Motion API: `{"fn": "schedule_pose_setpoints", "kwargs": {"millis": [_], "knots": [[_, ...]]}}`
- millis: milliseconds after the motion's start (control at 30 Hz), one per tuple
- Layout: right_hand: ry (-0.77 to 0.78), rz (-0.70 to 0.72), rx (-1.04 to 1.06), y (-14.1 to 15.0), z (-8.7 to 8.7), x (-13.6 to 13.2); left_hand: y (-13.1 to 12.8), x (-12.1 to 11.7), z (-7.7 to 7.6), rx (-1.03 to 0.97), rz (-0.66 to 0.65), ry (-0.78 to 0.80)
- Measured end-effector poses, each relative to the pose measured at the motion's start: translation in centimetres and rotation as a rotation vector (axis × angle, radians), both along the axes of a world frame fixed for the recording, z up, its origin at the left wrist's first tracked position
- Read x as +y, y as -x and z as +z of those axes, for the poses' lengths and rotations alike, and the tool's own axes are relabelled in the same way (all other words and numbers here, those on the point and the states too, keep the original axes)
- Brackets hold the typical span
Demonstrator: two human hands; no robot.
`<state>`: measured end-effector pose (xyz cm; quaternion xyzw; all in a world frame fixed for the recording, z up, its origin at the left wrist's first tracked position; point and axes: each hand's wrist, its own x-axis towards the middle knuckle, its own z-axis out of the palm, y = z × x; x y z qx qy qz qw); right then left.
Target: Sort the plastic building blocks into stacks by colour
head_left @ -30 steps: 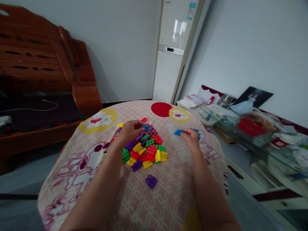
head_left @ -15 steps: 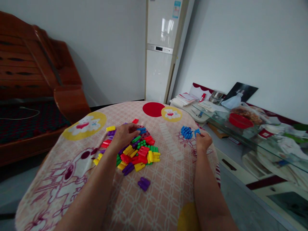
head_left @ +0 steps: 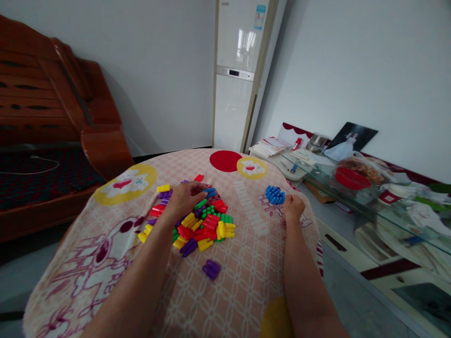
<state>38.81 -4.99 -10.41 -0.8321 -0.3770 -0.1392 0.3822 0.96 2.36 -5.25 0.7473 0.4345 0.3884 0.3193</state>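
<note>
A mixed pile of red, yellow, green and purple plastic building blocks lies left of centre on the table, each block shaped like joined pegs. My left hand reaches over the pile's far side, its fingers closed at a blue block. On the right, several blue blocks form a cluster. Against the cluster's right edge is my right hand, fingers pinched on a blue block mostly hidden by them. A purple block lies apart, nearer to me.
A patterned cloth covers the round table. To the right stands a glass-topped cabinet with papers, a red bowl and a photo. A wooden bench is at the left, and a tall white air conditioner stands behind.
My right hand has brought its blue block left against the blue cluster; the gap between them has closed. My left hand stays at the blue block in the pile.
</note>
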Motion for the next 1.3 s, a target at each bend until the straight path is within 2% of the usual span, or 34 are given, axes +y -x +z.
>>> {"fn": "schedule_pose_setpoints", "kwargs": {"millis": [67, 133, 200, 300, 400, 533, 767, 833, 900, 1067, 1167, 1300], "knots": [[-0.065, -0.003, -0.005, 1.0, 0.8, -0.1, -0.5, -0.1, -0.3, -0.042, -0.036, 0.017], [-0.148, 0.091, 0.022, 2.9, 1.7, -0.1, -1.2, -0.4, -0.5, -0.072, -0.094, 0.034], [-0.200, 0.309, 0.122, 5.6, 2.3, 0.1, -2.0, -0.8, -0.5, -0.069, -0.148, 0.030], [-0.151, 0.732, 0.395, 10.5, 2.7, 0.2, -2.8, -1.3, -0.4, -0.027, -0.175, 0.002], [-0.114, 0.996, 0.501, 14.3, 2.7, 0.0, -3.3, -1.8, -0.2, 0.004, -0.196, 0.006], [-0.103, 1.123, 0.461, 16.3, 2.6, -0.4, -3.6, -2.2, 0.1, 0.061, -0.216, -0.008], [0.023, 1.192, 0.657, 15.8, 2.4, -0.3, -4.6, -3.2, 0.8, 0.041, -0.236, -0.041], [0.047, 1.178, 0.631, 15.2, 2.3, -0.2, -4.9, -3.3, 0.7, 0.010, -0.247, -0.038], [0.031, 1.105, 0.569, 14.1, 2.3, 0.0, -5.0, -3.3, 0.6, -0.019, -0.238, -0.035], [-0.093, 0.694, 0.307, 9.3, 2.3, 0.4, -4.0, -2.6, 0.4, -0.047, -0.163, -0.053], [-0.092, 0.464, 0.153, 6.2, 2.2, 0.4, -3.2, -1.9, 0.3, -0.026, -0.127, -0.043], [-0.115, 0.314, 0.124, 3.8, 1.4, 0.5, -2.1, -1.0, -0.1, -0.013, -0.073, -0.050]]}}
